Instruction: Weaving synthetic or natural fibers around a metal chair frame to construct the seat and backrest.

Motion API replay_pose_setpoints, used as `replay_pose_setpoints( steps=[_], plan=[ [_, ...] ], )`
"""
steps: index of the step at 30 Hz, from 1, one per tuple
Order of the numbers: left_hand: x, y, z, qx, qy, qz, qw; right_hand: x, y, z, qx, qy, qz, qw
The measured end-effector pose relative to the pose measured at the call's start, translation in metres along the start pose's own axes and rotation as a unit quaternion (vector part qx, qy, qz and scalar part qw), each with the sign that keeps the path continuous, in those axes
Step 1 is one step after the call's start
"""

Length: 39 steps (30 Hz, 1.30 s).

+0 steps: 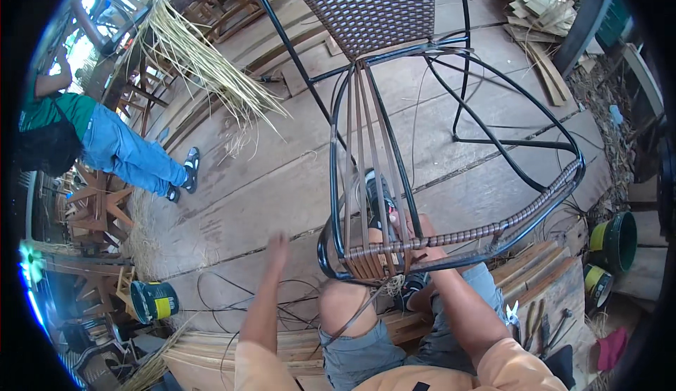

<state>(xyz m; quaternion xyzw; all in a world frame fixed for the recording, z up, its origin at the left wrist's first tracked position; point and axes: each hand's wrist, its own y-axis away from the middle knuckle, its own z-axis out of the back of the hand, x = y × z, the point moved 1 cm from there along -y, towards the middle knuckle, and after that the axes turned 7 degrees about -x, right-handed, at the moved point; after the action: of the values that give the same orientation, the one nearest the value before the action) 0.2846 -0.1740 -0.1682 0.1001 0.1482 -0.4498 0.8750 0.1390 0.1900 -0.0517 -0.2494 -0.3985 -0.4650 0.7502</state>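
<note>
A black metal chair frame [556, 134] stands in front of me, its seat partly wound with brown plastic strips [362, 159]. Several strips run from the seat's front edge to its rear bar. The wrapped front rail [486, 230] lies over my knees. My right hand [406, 228] reaches under that rail, among the strips; its fingers look curled, partly hidden, and what they hold is unclear. Out to the left, off the chair, my left hand [279, 244] is raised and smeared by motion. A loose dark strip [355, 315] hangs down by my left knee.
Pliers [536, 317] and other hand tools lie on wooden boards at my right. Buckets [612, 242] stand beyond them, another bucket [153, 301] at left. Loose strips coil on the floor. A person [116, 134] stands far left near a bundle of pale straw-like strands [204, 60].
</note>
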Motion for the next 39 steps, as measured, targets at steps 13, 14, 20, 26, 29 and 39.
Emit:
replay_pose_setpoints(
  steps=[13, 14, 20, 26, 29, 39],
  plan=[
    [-0.115, -0.14, -0.027, 0.034, 0.256, -0.05, 0.965, 0.024, -0.014, -0.008, -0.028, -0.131, -0.036, 0.99],
    [-0.088, -0.084, -0.04, 0.083, 0.176, -0.153, 0.969, -0.003, -0.009, -0.001, -0.041, -0.117, -0.038, 0.992],
    [0.209, 0.244, 0.07, 0.526, -0.43, 0.207, 0.704, -0.01, -0.008, -0.01, 0.008, -0.135, -0.082, 0.987],
    [0.143, 0.197, 0.095, 0.324, -0.338, 0.231, 0.853, -0.01, -0.002, -0.005, -0.014, -0.056, 0.0, 0.998],
    [0.064, 0.072, 0.061, 0.073, -0.194, -0.116, 0.971, 0.006, -0.001, -0.007, -0.004, -0.085, -0.02, 0.996],
    [-0.323, -0.177, 0.018, -0.053, 0.367, -0.095, 0.924, -0.103, -0.002, -0.074, -0.011, -0.147, -0.066, 0.987]
  ],
)
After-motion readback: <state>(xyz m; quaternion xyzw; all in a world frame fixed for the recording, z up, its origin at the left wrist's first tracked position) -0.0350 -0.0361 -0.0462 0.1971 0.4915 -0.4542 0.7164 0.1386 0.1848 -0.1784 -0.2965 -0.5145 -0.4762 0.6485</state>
